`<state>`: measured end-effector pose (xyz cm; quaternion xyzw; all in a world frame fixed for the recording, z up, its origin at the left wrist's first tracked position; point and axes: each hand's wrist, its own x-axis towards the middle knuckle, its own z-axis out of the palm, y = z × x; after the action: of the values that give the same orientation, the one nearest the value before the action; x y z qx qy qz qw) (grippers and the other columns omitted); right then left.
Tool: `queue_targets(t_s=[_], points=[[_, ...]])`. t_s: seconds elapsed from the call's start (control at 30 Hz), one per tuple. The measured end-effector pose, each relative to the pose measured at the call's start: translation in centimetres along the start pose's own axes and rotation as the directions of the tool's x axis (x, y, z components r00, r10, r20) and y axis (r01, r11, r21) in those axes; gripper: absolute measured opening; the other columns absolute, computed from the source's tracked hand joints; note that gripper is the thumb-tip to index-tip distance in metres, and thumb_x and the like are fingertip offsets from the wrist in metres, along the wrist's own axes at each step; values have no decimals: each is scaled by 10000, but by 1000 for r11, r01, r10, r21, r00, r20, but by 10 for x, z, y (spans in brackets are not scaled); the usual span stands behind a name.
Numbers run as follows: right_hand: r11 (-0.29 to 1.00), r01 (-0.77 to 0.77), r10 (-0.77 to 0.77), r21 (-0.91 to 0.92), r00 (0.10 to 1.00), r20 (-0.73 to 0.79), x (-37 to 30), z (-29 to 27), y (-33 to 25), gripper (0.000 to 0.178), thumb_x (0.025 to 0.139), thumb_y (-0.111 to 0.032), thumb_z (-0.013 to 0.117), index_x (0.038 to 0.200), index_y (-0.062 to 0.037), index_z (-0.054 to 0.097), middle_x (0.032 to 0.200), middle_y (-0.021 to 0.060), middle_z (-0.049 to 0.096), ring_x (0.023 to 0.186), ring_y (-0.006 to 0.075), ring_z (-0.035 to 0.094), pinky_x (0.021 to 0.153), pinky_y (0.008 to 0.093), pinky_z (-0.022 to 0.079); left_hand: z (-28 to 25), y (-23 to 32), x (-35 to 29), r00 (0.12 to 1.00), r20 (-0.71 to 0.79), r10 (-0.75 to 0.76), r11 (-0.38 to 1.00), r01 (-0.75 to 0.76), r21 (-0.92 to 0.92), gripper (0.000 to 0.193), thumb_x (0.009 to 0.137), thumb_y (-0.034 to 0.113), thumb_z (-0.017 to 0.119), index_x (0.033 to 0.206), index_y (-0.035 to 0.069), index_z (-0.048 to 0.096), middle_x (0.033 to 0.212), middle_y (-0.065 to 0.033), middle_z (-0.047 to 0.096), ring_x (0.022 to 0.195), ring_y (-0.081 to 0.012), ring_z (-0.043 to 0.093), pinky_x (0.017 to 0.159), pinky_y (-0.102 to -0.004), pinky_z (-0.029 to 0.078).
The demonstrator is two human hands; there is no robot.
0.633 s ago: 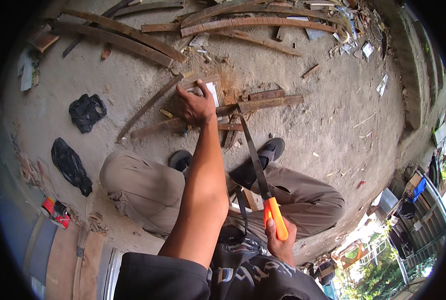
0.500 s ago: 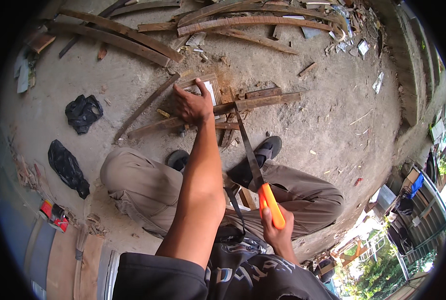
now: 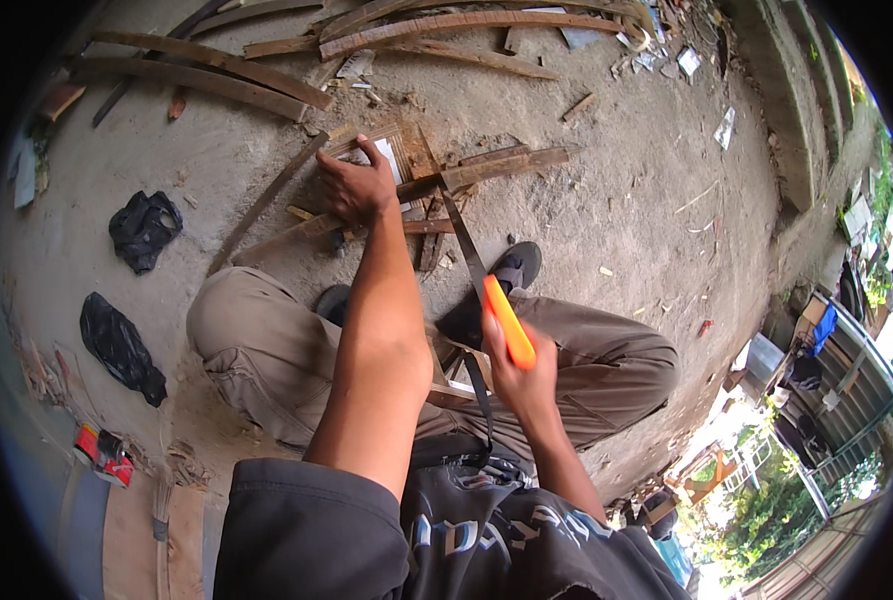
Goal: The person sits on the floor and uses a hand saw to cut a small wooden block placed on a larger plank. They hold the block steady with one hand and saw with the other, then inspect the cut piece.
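A handsaw with an orange handle [image 3: 510, 322] is in my right hand [image 3: 525, 378], which is closed round the handle. Its dark blade [image 3: 469, 238] lies across a long weathered wooden plank [image 3: 515, 166], and the tip reaches past the plank's far side. With the fingers bent, my left hand [image 3: 359, 188] presses down on the plank left of the blade. Beside its fingers is a ridged wooden piece with a white sheet [image 3: 391, 160] on it. Short wood offcuts [image 3: 433, 228] lie under and near the plank. Whether the blade has cut in is too small to tell.
Long old boards [image 3: 467, 22] lie on the dirt floor at the back, and more boards [image 3: 202, 75] at the back left. Two black plastic bags [image 3: 147, 230] rest on the left. Concrete steps [image 3: 779, 100] rise on the right. My sandaled foot [image 3: 517, 266] is near the blade.
My right hand has pushed the saw forward, away from me, so more of its blade is past the plank. My left hand stays on the plank. The whole view has shifted slightly.
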<state>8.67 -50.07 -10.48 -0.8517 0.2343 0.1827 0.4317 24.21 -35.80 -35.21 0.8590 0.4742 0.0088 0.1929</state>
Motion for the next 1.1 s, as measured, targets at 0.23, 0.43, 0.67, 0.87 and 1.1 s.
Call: queue_targets(t_s=[0.23, 0.43, 0.67, 0.87, 1.1], points=[[999, 34, -34, 8, 999, 35, 23, 19, 17, 433, 953, -312, 664, 723, 45, 582, 531, 141, 498, 467, 193, 406, 481, 358, 390, 3, -12, 0, 985, -95, 141, 987, -133, 86, 822, 895, 580, 515, 1447, -7, 352, 1353, -227, 516, 1131, -355, 585, 971, -456, 419], [985, -79, 69, 151, 995, 66, -3, 28, 21, 423, 981, -296, 631, 725, 32, 555, 541, 59, 425, 532, 101, 364, 485, 318, 345, -10, -11, -9, 983, 77, 170, 974, -179, 138, 906, 915, 587, 467, 1521, -38, 215, 1487, -248, 403, 1303, -343, 484, 1043, -429, 385], [977, -72, 62, 199, 997, 53, -12, 45, 29, 371, 973, -251, 646, 730, 18, 564, 540, 29, 439, 527, 84, 373, 481, 310, 341, -15, -10, -7, 978, 153, 145, 980, -163, 112, 916, 928, 583, 457, 1518, -64, 190, 1518, -261, 354, 1375, -343, 423, 1085, -428, 367], [982, 35, -38, 187, 999, 13, -20, 54, 40, 357, 969, -237, 650, 734, 18, 566, 540, 40, 452, 521, 86, 379, 480, 308, 345, -1, -17, -6, 979, 53, 195, 977, -199, 83, 930, 915, 599, 470, 1507, -74, 221, 1509, -278, 356, 1360, -344, 438, 1089, -426, 365], [979, 68, -70, 190, 998, 4, -23, 60, 48, 359, 966, -249, 655, 740, 17, 573, 544, 64, 488, 515, 110, 401, 489, 314, 380, 3, -24, -6, 918, -72, 390, 921, -388, 46, 855, 922, 549, 486, 1499, -44, 269, 1536, -280, 310, 1405, -366, 371, 1119, -492, 313]])
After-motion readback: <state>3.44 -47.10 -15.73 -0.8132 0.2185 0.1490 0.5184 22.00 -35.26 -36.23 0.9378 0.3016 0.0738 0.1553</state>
